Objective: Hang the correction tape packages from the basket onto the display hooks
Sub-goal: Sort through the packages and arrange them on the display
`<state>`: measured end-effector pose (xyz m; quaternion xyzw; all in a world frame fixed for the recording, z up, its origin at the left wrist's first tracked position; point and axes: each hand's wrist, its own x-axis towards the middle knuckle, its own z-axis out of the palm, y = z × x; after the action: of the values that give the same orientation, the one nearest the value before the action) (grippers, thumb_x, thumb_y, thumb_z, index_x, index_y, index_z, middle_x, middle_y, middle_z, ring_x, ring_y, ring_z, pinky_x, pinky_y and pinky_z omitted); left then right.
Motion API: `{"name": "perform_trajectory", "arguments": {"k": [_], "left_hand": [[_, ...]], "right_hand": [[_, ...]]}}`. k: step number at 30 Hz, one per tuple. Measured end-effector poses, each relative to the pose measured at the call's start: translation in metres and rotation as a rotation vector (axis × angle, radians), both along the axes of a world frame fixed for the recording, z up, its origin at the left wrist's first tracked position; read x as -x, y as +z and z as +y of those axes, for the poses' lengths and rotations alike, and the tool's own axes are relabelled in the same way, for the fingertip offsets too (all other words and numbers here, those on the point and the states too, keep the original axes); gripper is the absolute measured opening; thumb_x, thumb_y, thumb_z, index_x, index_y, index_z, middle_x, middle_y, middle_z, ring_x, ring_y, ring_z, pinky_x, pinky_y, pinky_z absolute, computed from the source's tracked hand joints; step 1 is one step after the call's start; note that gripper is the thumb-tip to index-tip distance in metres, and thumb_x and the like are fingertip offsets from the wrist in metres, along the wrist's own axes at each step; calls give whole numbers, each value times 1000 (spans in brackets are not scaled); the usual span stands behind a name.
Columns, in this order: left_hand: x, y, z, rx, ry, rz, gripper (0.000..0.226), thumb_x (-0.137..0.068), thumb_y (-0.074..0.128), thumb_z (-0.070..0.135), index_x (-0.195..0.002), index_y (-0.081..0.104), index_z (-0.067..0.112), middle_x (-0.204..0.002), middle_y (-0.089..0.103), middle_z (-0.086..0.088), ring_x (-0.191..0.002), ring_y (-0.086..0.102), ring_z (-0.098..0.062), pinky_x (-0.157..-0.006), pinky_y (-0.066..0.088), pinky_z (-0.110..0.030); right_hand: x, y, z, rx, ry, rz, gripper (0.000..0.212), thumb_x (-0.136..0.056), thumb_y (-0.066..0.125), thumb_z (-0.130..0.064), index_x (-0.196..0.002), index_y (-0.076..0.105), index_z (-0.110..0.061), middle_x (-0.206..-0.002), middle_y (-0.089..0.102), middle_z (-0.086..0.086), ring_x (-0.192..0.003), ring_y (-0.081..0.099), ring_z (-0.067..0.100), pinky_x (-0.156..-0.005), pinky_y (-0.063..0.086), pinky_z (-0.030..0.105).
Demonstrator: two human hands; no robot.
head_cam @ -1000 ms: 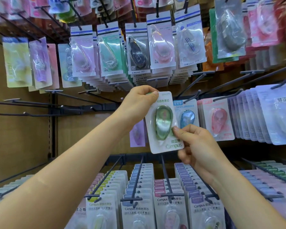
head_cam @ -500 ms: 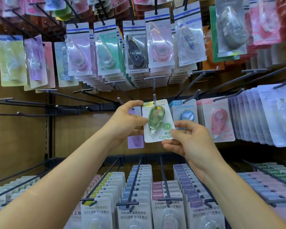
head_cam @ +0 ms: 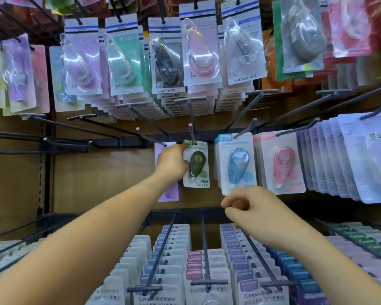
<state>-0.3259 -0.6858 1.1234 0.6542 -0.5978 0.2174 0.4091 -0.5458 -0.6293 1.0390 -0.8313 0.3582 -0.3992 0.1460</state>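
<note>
While the left hand (head_cam: 172,161) reaches up to the back of the rack, its fingers close on the left edge of a white card package holding a dark green teardrop-shaped correction tape (head_cam: 196,165), the forefinger lying along the card's top left corner. That package hangs at the rear end of a thin dark metal display hook (head_cam: 191,132), whose rod passes through the hole in the card's green header, so the card sits close against the brown wooden back panel (head_cam: 101,179). The right hand (head_cam: 254,213) hangs lower and nearer the camera, apart from the package, its fingers curled loosely inward with thumb and forefinger tips nearly meeting on nothing.

Just left of the green package, partly behind the left hand, hangs a pale lilac card package (head_cam: 166,194). To the right, on neighbouring hooks, hang a white card with a blue teardrop tape (head_cam: 238,165) and then a white card with a pink teardrop tape (head_cam: 283,166), followed by a thick row of pale lavender packets (head_cam: 343,159).

Above, a row of larger blister packs with blue-striped headers (head_cam: 166,60) hangs in deep stacks, in lilac, mint, black, pink and clear. Below the hands, long hooks carry dense rows of white card packages with coloured headers (head_cam: 205,274). At far left several bare dark hooks (head_cam: 59,143) stick out from the panel.
</note>
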Motion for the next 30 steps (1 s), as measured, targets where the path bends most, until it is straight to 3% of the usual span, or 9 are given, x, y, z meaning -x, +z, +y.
{"name": "perform_trajectory", "arguments": {"k": [4,8,11,14,18,21,25,30], "left_hand": [[-3,0,-17,-18,66,-60,56,-93,54,8,-145,45,27,-131,62,-10,-115,57,-34,-77,41,-29],[-2,3,-19,-32,99,-70,61,-92,50,6,-146,40,33,-123,63,-12,-107,59,-34,-70,40,-31],[-2,1,-10,-40,94,-111,61,-90,52,6,-145,41,30,-123,65,-10,-107,60,-33,-70,41,-30],[0,-6,14,-16,38,-139,52,-91,53,9,-141,49,23,-123,67,-7,-108,62,-30,-80,50,-33],[1,-27,69,-3,-9,-119,28,-95,52,22,-120,65,29,-91,72,5,-74,65,-16,-70,53,-31],[-8,-55,116,26,-42,-100,20,-92,54,24,-98,71,32,-77,70,10,-78,67,-20,-76,55,-36],[-18,-93,180,132,-63,-74,18,-86,56,25,-90,74,30,-66,64,13,-72,64,-17,-70,50,-31],[-44,-149,256,120,-56,-66,15,-86,62,17,-88,75,25,-48,48,21,-53,52,2,-51,34,-14]], "right_hand": [[3,-2,1,87,-72,94,15,-95,57,-32,-106,67,-35,-90,64,-14,-88,59,1,-81,51,20],[2,-4,3,98,-88,123,15,-96,56,-32,-106,67,-36,-89,64,-15,-85,60,1,-80,52,21],[2,-4,5,91,-68,108,17,-96,57,-32,-108,67,-35,-93,63,-15,-89,59,1,-84,53,23],[2,-3,11,95,-27,65,18,-95,58,-31,-109,68,-35,-95,64,-15,-92,60,1,-85,53,23],[-1,-2,27,155,28,47,20,-94,59,-32,-113,66,-37,-92,65,-16,-88,60,-1,-78,50,17],[-10,-4,47,230,65,61,20,-95,59,-31,-113,66,-36,-91,66,-17,-85,60,0,-76,50,18],[-28,-14,83,439,90,111,22,-95,57,-31,-116,66,-29,-87,68,-11,-83,61,10,-78,50,33],[-59,-43,135,666,120,406,27,-99,44,-34,-120,59,-25,-94,63,0,-87,62,27,-70,53,47]]}}
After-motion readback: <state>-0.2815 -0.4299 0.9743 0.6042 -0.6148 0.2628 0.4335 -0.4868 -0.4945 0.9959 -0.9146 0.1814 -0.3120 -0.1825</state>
